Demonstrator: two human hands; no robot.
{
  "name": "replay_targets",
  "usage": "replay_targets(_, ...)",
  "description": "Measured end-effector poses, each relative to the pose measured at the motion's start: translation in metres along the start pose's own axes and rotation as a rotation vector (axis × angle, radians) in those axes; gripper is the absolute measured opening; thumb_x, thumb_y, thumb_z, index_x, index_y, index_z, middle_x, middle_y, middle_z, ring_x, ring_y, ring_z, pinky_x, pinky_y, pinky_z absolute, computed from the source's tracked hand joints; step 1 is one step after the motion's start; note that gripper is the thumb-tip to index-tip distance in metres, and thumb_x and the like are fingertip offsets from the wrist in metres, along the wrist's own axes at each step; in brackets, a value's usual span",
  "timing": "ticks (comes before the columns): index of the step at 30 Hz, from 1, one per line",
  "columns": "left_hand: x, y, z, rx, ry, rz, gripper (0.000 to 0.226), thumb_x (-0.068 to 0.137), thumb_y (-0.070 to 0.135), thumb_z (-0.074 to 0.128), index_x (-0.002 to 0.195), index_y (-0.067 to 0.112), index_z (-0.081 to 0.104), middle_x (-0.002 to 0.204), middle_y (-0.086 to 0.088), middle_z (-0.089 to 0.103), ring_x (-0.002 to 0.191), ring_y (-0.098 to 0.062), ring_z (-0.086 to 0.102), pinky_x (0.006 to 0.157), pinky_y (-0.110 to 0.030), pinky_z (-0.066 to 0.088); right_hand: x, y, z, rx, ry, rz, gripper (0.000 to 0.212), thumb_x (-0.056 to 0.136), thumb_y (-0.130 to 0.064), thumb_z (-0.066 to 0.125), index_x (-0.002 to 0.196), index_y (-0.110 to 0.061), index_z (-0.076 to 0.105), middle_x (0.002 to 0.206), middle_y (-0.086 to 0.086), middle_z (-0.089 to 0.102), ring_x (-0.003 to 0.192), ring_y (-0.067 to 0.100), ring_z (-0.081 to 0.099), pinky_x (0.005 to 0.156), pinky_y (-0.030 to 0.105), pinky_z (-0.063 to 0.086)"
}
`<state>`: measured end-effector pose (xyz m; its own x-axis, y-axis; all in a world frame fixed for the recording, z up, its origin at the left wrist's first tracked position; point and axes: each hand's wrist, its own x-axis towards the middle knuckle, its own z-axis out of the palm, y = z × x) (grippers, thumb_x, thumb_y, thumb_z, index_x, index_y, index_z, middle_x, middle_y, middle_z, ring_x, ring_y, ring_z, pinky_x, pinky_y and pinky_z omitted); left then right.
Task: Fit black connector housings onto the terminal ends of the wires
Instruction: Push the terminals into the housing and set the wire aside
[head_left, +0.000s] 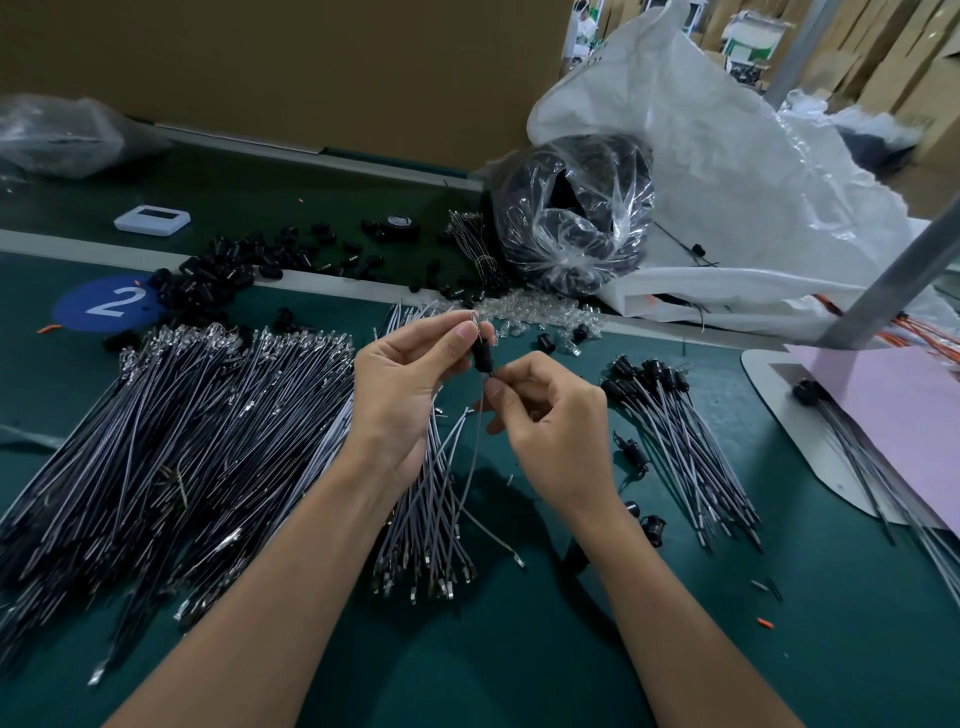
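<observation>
- Fingers of my left hand (410, 400) pinch a small black plastic housing (480, 356), held above the green worktop (519, 649).
- Fingers of my right hand (556, 436) pinch the thin grey wire (481, 410) just below the housing.
- A loose pile (208, 415) of metal-tipped wires fans out on my left.

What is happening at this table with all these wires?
A person works with both bare hands over a green table. The left hand pinches a black connector housing, and the right hand pinches the wire just below it. A large heap of bare wires lies on the left, wires already fitted with housings lie on the right, and loose housings sit at the back.
</observation>
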<state>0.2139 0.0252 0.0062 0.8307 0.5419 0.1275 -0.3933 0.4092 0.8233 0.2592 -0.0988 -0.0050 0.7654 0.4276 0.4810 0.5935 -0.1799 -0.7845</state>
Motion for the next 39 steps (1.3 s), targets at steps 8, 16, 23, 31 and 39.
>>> replay_targets(8, 0.0001, -0.0003, -0.0001, -0.048, -0.004, -0.010, 0.015, 0.066, 0.013, 0.074, 0.081, 0.012, 0.078, 0.084, -0.009, 0.076, 0.085, -0.016, 0.071, 0.076, -0.020, 0.054, 0.0000, -0.0012, -0.0006, 0.027, 0.010, 0.036, 0.009, 0.089, -0.005, 0.068, 0.081, -0.009, 0.064, 0.070, -0.002, 0.072, 0.055, 0.010, 0.068, 0.052, 0.030, 0.056)
replay_targets(16, -0.0008, 0.0013, 0.0008, -0.039, -0.013, -0.001, 0.015, 0.062, 0.015, 0.077, 0.077, 0.013, 0.079, 0.084, -0.008, 0.076, 0.086, -0.017, 0.072, 0.078, -0.021, 0.055, 0.0008, -0.0007, -0.0011, 0.053, 0.011, 0.071, 0.017, 0.087, -0.004, 0.070, 0.077, -0.015, 0.061, 0.070, 0.000, 0.072, 0.054, 0.009, 0.068, 0.052, 0.025, 0.056)
replay_targets(23, -0.0003, 0.0017, 0.0001, -0.023, -0.024, 0.001, 0.018, 0.061, 0.017, 0.078, 0.079, 0.013, 0.079, 0.085, -0.009, 0.076, 0.087, -0.017, 0.072, 0.075, -0.020, 0.054, 0.0018, -0.0001, -0.0023, 0.070, -0.001, 0.093, 0.016, 0.087, -0.004, 0.071, 0.077, -0.012, 0.061, 0.069, 0.003, 0.072, 0.056, 0.013, 0.069, 0.054, 0.023, 0.055)
replay_targets(31, -0.0011, 0.0015, 0.0006, 0.043, -0.019, 0.022, 0.019, 0.066, 0.017, 0.077, 0.084, 0.012, 0.077, 0.087, -0.010, 0.076, 0.089, -0.018, 0.072, 0.079, -0.023, 0.053, 0.0017, -0.0002, -0.0028, 0.031, -0.007, 0.082, 0.015, 0.086, -0.004, 0.071, 0.076, -0.010, 0.062, 0.066, -0.001, 0.071, 0.054, 0.014, 0.067, 0.055, 0.035, 0.056)
replay_targets(39, -0.0011, 0.0014, 0.0032, 0.066, -0.024, 0.002, 0.045, 0.070, 0.019, 0.073, 0.114, 0.019, 0.063, 0.088, -0.007, 0.077, 0.092, -0.016, 0.071, 0.102, -0.036, 0.048, 0.0037, 0.0010, -0.0021, 0.140, -0.064, 0.130, 0.009, 0.089, -0.009, 0.070, 0.083, -0.010, 0.076, 0.069, -0.001, 0.073, 0.056, 0.007, 0.065, 0.056, 0.020, 0.051)
